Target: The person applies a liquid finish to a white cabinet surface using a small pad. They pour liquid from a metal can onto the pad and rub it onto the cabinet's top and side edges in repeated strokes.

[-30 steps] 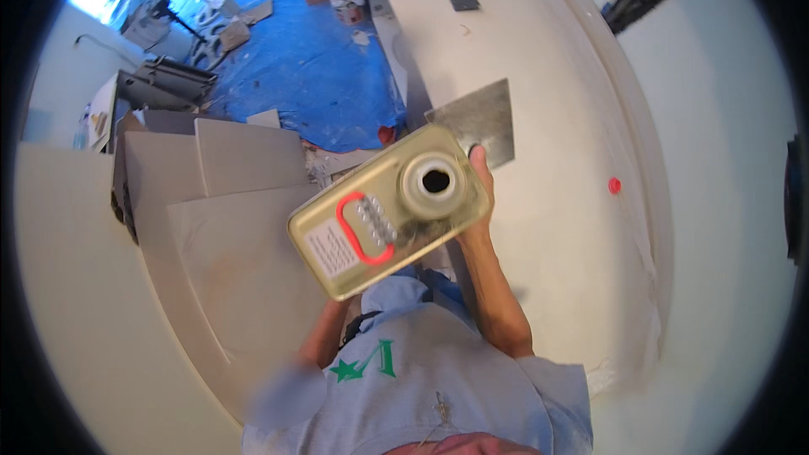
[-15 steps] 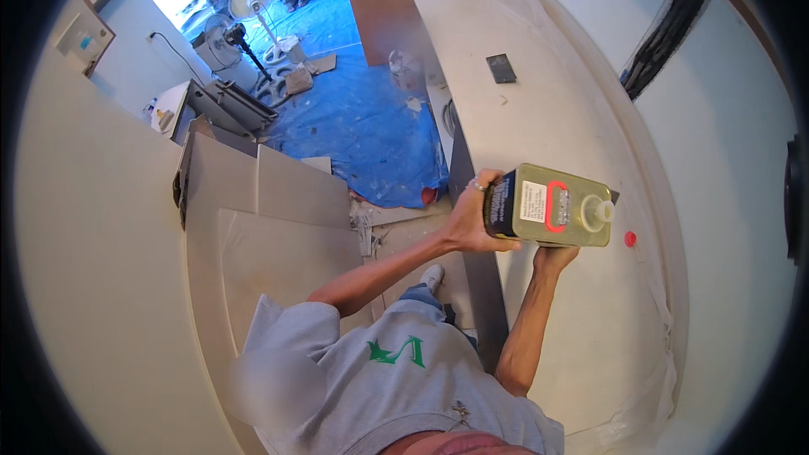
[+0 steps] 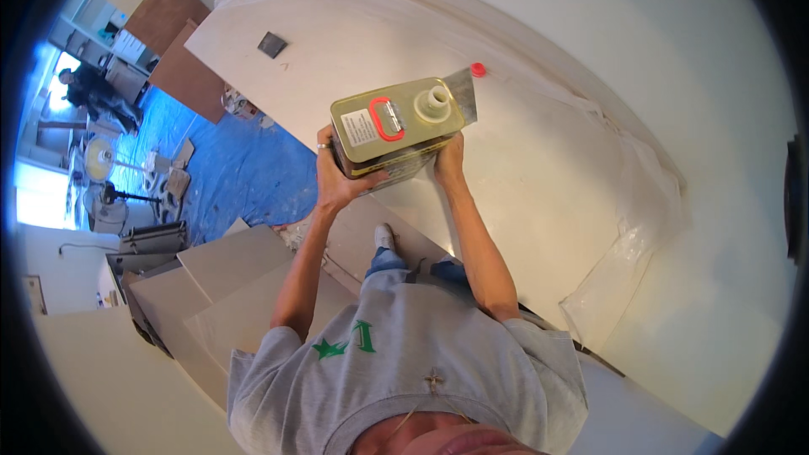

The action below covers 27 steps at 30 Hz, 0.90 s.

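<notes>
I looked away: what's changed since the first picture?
The tin has moved away from the camera, its spout tilted less toward it; the left hand, hidden before, shows gripping its left end. The right hand still holds it; the red cap still lies on the pale surface.

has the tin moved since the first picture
Yes: judged against the red cap on the worktop, the tin has shifted toward the cap and now shows much nearer to it.

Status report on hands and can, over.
Left hand, right hand: both on metal can. Spout uncapped. Grey plate partly hidden behind can; red cap beyond.
</notes>
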### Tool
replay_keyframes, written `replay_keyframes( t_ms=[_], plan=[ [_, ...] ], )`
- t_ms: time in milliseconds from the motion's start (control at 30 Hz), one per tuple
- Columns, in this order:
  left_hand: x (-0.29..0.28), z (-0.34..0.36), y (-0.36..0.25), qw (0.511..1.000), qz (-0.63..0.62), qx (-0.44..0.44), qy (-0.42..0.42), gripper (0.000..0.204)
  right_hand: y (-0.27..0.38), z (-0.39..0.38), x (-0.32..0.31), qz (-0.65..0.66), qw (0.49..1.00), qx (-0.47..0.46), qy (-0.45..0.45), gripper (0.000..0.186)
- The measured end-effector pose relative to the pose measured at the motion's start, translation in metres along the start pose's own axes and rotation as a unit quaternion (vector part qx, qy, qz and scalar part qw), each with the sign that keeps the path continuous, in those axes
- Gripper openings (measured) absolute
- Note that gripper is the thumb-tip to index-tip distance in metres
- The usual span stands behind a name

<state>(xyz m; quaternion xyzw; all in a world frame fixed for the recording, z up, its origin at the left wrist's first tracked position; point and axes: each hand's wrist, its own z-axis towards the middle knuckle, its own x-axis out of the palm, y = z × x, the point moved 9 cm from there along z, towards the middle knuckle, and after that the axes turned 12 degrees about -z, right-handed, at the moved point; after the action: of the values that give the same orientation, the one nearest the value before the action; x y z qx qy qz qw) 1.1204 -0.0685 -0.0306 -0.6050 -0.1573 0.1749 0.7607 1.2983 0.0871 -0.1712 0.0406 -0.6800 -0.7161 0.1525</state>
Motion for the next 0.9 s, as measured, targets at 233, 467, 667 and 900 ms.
replay_keyframes(
  t_ms=[233, 467, 667, 900],
  plan=[
    [0.05, 0.013, -0.029, 0.993, 0.066, 0.033, 0.089, 0.093, 0.055, -0.013, -0.154, 0.03, 0.992, 0.088, -0.09, 0.044],
    [0.104, 0.028, -0.04, 0.971, 0.121, 0.046, 0.202, 0.096, 0.098, -0.069, -0.234, -0.012, 0.99, 0.136, -0.041, 0.052],
    [0.153, 0.031, -0.042, 0.936, 0.2, 0.053, 0.285, 0.099, 0.088, -0.089, -0.257, 0.036, 0.991, 0.132, 0.002, 0.047],
    [0.184, 0.03, -0.042, 0.906, 0.289, 0.072, 0.302, 0.097, 0.059, -0.113, -0.264, 0.087, 0.978, 0.187, 0.036, 0.039]
  ],
)
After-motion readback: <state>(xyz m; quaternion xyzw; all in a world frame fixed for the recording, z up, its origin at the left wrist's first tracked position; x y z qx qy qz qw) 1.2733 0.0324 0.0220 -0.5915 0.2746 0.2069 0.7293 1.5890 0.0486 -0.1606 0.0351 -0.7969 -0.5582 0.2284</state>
